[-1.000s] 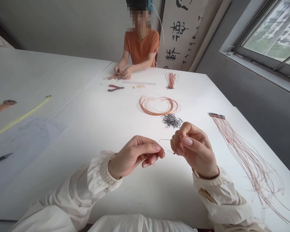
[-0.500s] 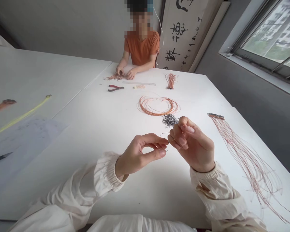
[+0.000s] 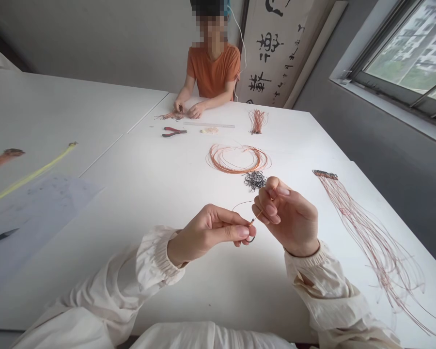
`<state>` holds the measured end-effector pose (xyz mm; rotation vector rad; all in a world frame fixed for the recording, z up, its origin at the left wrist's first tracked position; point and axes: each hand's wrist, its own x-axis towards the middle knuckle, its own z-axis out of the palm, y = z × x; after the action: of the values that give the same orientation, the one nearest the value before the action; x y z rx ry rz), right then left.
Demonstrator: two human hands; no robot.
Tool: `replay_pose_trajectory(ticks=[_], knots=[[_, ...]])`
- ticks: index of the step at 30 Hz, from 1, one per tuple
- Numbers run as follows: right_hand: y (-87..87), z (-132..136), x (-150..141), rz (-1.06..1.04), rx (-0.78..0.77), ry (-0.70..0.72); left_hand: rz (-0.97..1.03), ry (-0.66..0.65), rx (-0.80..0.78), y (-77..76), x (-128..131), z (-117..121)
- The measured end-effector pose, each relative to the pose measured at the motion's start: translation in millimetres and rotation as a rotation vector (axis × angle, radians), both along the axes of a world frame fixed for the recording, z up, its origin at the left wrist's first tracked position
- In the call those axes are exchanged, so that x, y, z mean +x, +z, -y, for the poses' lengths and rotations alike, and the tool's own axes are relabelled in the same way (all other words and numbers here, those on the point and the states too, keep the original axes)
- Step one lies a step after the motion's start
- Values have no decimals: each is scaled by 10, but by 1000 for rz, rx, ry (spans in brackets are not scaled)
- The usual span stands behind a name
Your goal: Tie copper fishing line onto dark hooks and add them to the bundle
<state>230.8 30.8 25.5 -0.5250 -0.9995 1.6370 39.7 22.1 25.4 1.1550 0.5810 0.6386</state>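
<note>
Between thumb and fingers, my left hand (image 3: 210, 230) pinches a dark fish hook (image 3: 252, 238), whose curved bend shows below the fingertips. Orange line (image 3: 258, 214) runs from the hook's upper end up to my right hand (image 3: 288, 211). That hand has its fingers curled, gripping the line. A thin loop of line (image 3: 240, 203) arcs behind the left fingertips. Just beyond my right hand lies a pile of dark fish hooks (image 3: 255, 181), partly covered by the fingers. A coil of orange line (image 3: 236, 169) rests behind the pile.
On the right lies a bundle of hooks with long lines (image 3: 363, 237); a shorter bundle (image 3: 257, 122) is farther back. Red-handled pliers (image 3: 174, 132) and a ruler (image 3: 209, 125) lie near a person in an orange shirt (image 3: 213, 72). A plastic sheet (image 3: 39, 213) and yellow strands (image 3: 32, 174) are left.
My left thumb and fingers have closed together, and the hook's bend now shows below them. The line stands tight up to my right hand, which has shifted slightly left.
</note>
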Motion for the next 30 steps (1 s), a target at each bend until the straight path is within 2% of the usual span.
replay_pose_trajectory(ticks=[3, 7, 9, 11, 15, 17, 24, 30], knots=[[-26, -8, 41, 194, 125, -147, -30, -3, -12, -19, -19, -21], [-21, 15, 115, 597, 371, -549, -51, -9, -67, -18, -32, -37], [13, 43, 154, 702, 454, -603, -50, -19, -98, -13, -35, -42], [54, 75, 185, 746, 515, -509, -39, -36, -126, -8, -38, -48], [93, 117, 200, 782, 621, -142, 3, -69, -163, -2, -47, -60], [79, 125, 186, 761, 635, -47, 20, -81, -173, -5, -51, -65], [35, 155, 144, 654, 465, -2, 62, -33, -159, -22, -52, -69], [16, 162, 124, 668, 411, -86, -43, 131, 118, 18, -42, -1]])
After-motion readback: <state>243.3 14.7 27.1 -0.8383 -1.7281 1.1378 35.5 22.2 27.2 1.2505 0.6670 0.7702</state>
